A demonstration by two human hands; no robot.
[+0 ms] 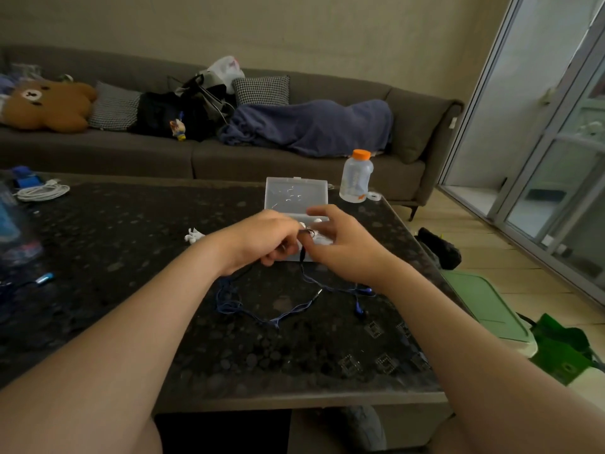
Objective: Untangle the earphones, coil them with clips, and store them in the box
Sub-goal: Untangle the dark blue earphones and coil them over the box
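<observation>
earphones (229, 304) cord top: hidden under left hand (262, 239) | right hand (343, 247) grip: unclear | box (296, 194) base: behind hands

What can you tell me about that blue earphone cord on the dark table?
The thin blue earphone cord sprawls in loose, tangled loops on the dark speckled table, bunched towards the left. A small plug and blue earbuds lie along it. One strand rises to the left hand, which grips it, beside the right hand.
</observation>
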